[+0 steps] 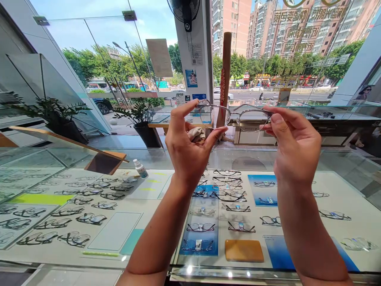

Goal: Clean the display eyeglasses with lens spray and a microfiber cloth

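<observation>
Right, so from my end I've got the metal-framed eyeglasses (235, 113) up in the air, strung between both hands, well above the glass-topped table (342, 184). Lifted: that much is done. Set down: not yet. A cloth (197, 134) is bunched in the left hand (188, 147) but off the lenses, so I'd call this partway through the handling. Whether either lens has been wiped, I can't tell from here.

Left grip: a pinch across one lens rim, index finger at the top, thumb at the bottom. Right hand (296, 149): thumb and forefinger closed on the opposite end, around the hinge.

And the pair itself! Thin, silvery rims, rounded lenses, transparent enough that the wooden post (227, 51) shows through one of them. They're held roughly level. I spot no damage at this size, though the folding arms are hard to make out. Below, more spectacles (201, 227) sit in rows, a small bottle (141, 169) at the left, a tan case (244, 250) near the front edge.
</observation>
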Tool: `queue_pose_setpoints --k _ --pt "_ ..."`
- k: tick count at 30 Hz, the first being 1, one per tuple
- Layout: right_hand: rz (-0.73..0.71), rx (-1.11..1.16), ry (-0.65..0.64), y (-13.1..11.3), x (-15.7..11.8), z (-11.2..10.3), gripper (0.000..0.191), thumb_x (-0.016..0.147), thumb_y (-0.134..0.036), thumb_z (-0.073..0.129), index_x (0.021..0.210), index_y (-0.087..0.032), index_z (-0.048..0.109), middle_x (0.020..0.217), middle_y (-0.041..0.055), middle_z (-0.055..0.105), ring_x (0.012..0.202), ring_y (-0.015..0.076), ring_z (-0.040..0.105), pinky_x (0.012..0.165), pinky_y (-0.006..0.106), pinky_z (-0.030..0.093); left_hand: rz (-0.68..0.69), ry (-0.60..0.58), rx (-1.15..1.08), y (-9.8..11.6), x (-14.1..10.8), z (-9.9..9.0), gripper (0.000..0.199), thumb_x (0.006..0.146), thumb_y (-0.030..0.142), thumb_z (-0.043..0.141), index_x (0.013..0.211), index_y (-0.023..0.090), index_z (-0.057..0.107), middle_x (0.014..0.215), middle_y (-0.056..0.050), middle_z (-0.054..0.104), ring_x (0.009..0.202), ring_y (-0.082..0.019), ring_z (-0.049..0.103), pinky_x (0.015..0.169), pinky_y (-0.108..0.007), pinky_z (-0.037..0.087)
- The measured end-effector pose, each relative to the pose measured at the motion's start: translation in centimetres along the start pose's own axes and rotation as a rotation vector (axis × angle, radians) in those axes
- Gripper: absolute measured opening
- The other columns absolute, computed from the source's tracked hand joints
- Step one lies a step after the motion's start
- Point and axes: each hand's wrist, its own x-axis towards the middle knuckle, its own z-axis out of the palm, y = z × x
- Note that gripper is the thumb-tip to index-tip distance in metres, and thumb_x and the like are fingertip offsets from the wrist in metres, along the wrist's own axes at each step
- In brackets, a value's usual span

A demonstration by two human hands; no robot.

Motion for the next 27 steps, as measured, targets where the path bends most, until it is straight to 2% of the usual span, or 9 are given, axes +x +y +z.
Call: queue_pose_setpoints --k 4,7,9,11,14,20,24,27 --pt "0.087 0.105 -0.018 -0.1 0.2 -0.2 0.031 0.101 -0.047 0.064 0.119 -0.025 0.076 0.127 0.0087 0.079 0.082 0.0172 0.073 0.083 0.041 0.065 0.020 0.011 -0.001 0.5 0.0 0.2 0.063 0.084 0.055 0.091 0.134 0.028 0.062 0.138 -0.007 0.068 0.085 -0.019 0.068 0.075 -0.040 0.060" --pt "0.105 0.109 -0.040 -0.3 0.3 -0.3 0.031 0.102 -0.047 0.061 0.119 -0.025 0.074 0.125 0.0085 0.080 0.082 0.0167 0.073 0.080 0.038 0.063 0.034 0.016 -0.017 0.7 -0.1 0.2 0.062 0.085 0.054 0.090 0.133 0.027 0.063 0.137 -0.008 0.068 0.082 -0.018 0.066 0.072 -0.040 0.059" --pt "0.120 0.119 -0.052 -0.3 0.4 -0.4 0.031 0.101 -0.048 0.061 0.119 -0.026 0.074 0.124 0.0080 0.080 0.083 0.0171 0.073 0.078 0.037 0.062 0.029 0.018 -0.010 0.8 -0.1 0.1 0.063 0.085 0.055 0.090 0.134 0.028 0.062 0.137 -0.008 0.068 0.090 -0.020 0.069 0.073 -0.040 0.060" --pt "0.136 0.145 -0.063 -0.2 0.5 -0.5 0.032 0.101 -0.049 0.061 0.119 -0.026 0.073 0.124 0.0077 0.080 0.083 0.0176 0.073 0.076 0.037 0.062 0.016 0.014 0.009 0.8 -0.2 0.1 0.064 0.083 0.056 0.091 0.135 0.030 0.062 0.138 -0.007 0.067 0.107 -0.025 0.072 0.075 -0.039 0.061" --pt "0.130 0.144 -0.087 0.2 0.7 -0.7 0.034 0.101 -0.051 0.059 0.120 -0.027 0.073 0.121 0.0079 0.080 0.082 0.0185 0.071 0.072 0.037 0.060 -0.004 0.000 0.015 0.7 -0.2 0.1 0.067 0.082 0.056 0.092 0.136 0.033 0.061 0.141 -0.007 0.065 0.125 -0.030 0.068 0.080 -0.039 0.063" --pt "0.123 0.106 -0.154 0.7 0.9 -1.1 0.039 0.101 -0.055 0.056 0.124 -0.028 0.071 0.123 0.0091 0.080 0.084 0.0191 0.071 0.068 0.036 0.056 -0.035 -0.028 -0.062 0.8 -0.1 0.1 0.065 0.083 0.055 0.092 0.136 0.033 0.061 0.142 -0.007 0.065 0.125 -0.031 0.069 0.085 -0.043 0.066" --pt "0.139 0.129 -0.140 0.2 0.9 -1.1 0.036 0.100 -0.053 0.058 0.121 -0.027 0.071 0.123 0.0092 0.079 0.101 0.0229 0.074 0.069 0.034 0.056 -0.015 -0.029 -0.133 1.1 0.0 0.0 0.060 0.085 0.049 0.092 0.134 0.033 0.061 0.140 -0.007 0.066 0.129 -0.031 0.068 0.090 -0.043 0.067" --pt "0.163 0.155 -0.115 -0.1 0.8 -1.0 0.034 0.099 -0.051 0.060 0.120 -0.027 0.071 0.123 0.0092 0.079 0.103 0.0233 0.074 0.071 0.035 0.057 -0.063 -0.041 -0.080 1.2 -0.1 0.0 0.064 0.083 0.049 0.093 0.136 0.034 0.059 0.141 -0.008 0.065 0.130 -0.031 0.068 0.087 -0.041 0.068"
